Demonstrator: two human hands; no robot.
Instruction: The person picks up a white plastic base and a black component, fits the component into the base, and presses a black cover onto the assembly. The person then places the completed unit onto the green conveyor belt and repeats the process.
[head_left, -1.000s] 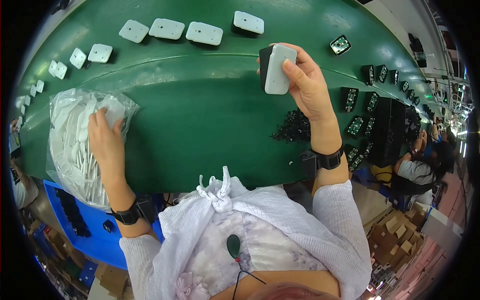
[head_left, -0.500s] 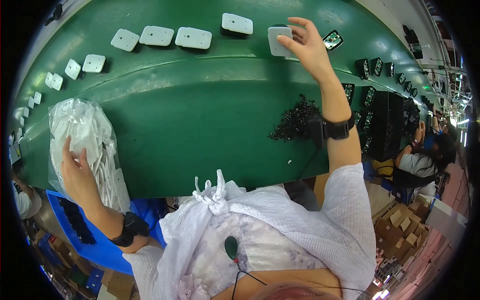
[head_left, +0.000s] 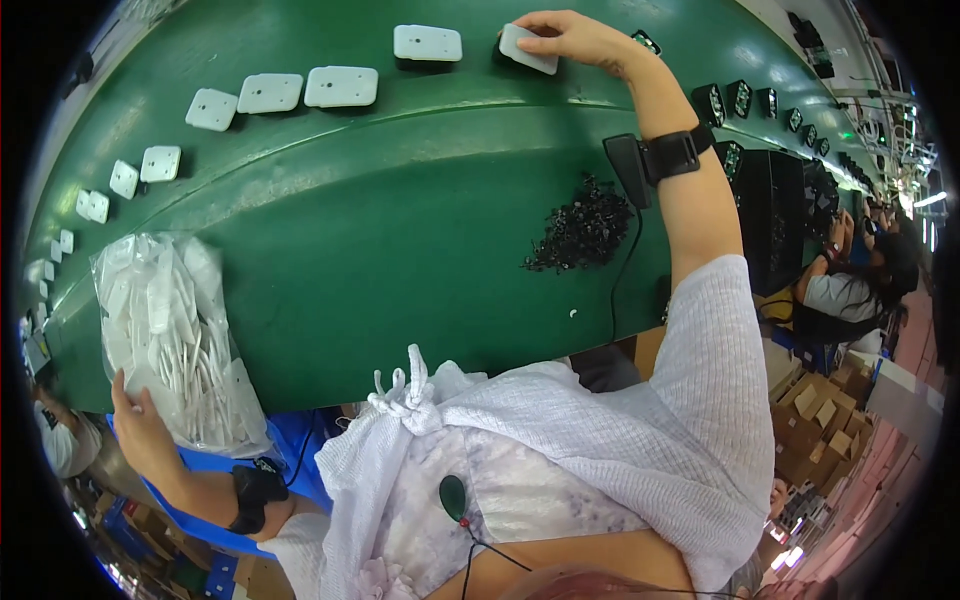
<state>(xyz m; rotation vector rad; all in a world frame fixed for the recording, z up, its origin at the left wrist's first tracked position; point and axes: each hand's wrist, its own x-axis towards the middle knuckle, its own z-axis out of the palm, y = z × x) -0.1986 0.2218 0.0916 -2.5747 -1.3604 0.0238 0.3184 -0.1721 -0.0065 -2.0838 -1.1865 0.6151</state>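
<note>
My right hand (head_left: 578, 38) reaches to the far side of the green conveyor belt (head_left: 400, 240) and presses on a white rectangular plastic part (head_left: 527, 48), fingers over its top. It lies at the right end of a row of similar white parts (head_left: 341, 86). My left hand (head_left: 140, 425) is low at the left, touching the near edge of a clear plastic bag (head_left: 175, 340) filled with white parts; its fingers are spread on the bag. A pile of small black pieces (head_left: 585, 232) lies on the belt below my right forearm.
Black parts (head_left: 738, 98) line the belt's right side. Smaller white parts (head_left: 160, 162) curve down the left rim. A blue bin (head_left: 290, 445) sits under the belt's near edge. Another person (head_left: 850, 290) works at the right, with cardboard boxes (head_left: 820, 430) on the floor.
My right hand carried the white part away from me and set it down in the far row. My left hand slid down from the bag's top to its near lower edge.
</note>
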